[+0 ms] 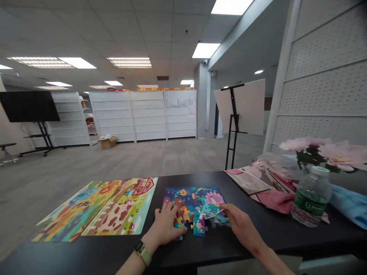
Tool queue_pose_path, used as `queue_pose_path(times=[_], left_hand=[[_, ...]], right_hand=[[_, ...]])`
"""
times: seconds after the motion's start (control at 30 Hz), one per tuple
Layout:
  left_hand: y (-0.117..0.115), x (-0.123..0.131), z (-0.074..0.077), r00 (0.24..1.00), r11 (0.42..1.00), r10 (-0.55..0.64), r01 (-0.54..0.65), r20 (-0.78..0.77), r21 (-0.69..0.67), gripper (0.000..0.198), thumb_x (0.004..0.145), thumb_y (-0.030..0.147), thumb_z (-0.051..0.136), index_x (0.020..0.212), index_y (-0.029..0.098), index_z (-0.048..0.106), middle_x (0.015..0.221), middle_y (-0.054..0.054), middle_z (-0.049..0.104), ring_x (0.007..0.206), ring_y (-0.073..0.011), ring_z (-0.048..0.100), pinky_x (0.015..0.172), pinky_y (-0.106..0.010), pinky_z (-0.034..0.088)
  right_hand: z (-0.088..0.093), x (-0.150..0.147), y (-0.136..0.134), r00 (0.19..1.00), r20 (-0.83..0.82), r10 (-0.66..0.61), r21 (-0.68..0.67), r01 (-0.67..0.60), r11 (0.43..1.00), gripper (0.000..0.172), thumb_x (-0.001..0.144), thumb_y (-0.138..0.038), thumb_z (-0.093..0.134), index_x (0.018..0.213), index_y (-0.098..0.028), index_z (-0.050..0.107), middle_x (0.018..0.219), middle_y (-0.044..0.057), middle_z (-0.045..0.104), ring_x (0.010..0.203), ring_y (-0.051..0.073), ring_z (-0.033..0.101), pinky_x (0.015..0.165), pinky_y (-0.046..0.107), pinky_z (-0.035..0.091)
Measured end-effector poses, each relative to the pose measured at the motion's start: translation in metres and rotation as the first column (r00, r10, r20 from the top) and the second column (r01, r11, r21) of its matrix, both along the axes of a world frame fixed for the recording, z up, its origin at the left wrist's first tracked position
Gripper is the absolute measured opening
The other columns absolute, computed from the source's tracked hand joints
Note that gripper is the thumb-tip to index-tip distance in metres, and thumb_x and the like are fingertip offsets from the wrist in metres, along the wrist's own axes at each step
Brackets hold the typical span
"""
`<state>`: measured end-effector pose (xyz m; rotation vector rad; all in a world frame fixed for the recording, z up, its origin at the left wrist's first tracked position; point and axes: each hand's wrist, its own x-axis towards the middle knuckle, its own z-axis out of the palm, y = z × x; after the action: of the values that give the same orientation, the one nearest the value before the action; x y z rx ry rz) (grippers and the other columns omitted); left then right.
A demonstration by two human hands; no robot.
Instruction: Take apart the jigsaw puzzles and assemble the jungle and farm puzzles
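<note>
Black table point(218, 246), puzzle point(197, 202) lying flat on it, between the far edge and the near edge, closer to the near one; its longer side runs roughly along the far edge. Right hand point(243, 229) comes in over the near edge at the puzzle's right, thumb and fingers narrowed on a pale-edged piece point(213, 215), seen almost edge-on and tilted, above the puzzle's near right part. Key relation: from the right fingertips the held piece reaches left and slightly toward the near edge, its long axis slanting that way, its free end pointing at the rabbit piece point(199, 226). That piece lies flat at the puzzle's near side, between the two hands, long axis running near edge to far edge, rabbit's ears toward the far edge; whether it is locked to the pieces beyond it, cannot tell. A dark gap of bare table shows between it and the pieces under the left hand point(168, 224). Right fingertips nearer the held piece; left thumb about as near the rabbit piece, not touching it. Left hand spread and curved over the puzzle's near left corner, thumb toward the middle; whether it pinches anything or only steadies, hidden. Toward the table's left edge, farm picture point(123, 212) lies flat; toward the right edge, water bottle point(311, 200) stands upright, well apart from the puzzle
</note>
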<state>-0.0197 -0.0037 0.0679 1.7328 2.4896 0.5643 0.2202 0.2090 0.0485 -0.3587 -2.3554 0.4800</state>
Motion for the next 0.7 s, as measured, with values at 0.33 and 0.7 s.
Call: queue_pose_path(times=[0.33, 0.7], left_hand=[[0.039, -0.072, -0.009, 0.96, 0.976, -0.21, 0.218, 0.185, -0.022, 0.05, 0.072, 0.043, 0.078, 0.114, 0.027, 0.058, 0.148, -0.008, 0.047, 0.142, -0.0356, 0.033, 0.118, -0.053, 0.02], [0.031, -0.081, -0.007, 0.939, 0.974, -0.229, 0.222, 0.256, 0.055, 0.05, 0.079, 0.027, 0.068, 0.127, 0.033, 0.057, 0.145, -0.004, 0.053, 0.14, -0.0285, 0.04, 0.116, -0.048, 0.028]], right_hand=[[0.042, -0.025, 0.063, 0.966, 0.258, -0.012, -0.17, 0.058, 0.984, 0.03, 0.097, -0.044, 0.053, 0.105, -0.025, 0.074, 0.098, 0.006, 0.078, 0.088, 0.023, 0.074, 0.078, 0.027, 0.06], [0.016, -0.057, 0.046, 0.917, 0.395, 0.057, 0.061, -0.088, 0.994, 0.037, 0.096, -0.035, 0.057, 0.131, -0.029, 0.065, 0.147, 0.008, 0.056, 0.135, 0.029, 0.053, 0.112, 0.047, 0.045]])
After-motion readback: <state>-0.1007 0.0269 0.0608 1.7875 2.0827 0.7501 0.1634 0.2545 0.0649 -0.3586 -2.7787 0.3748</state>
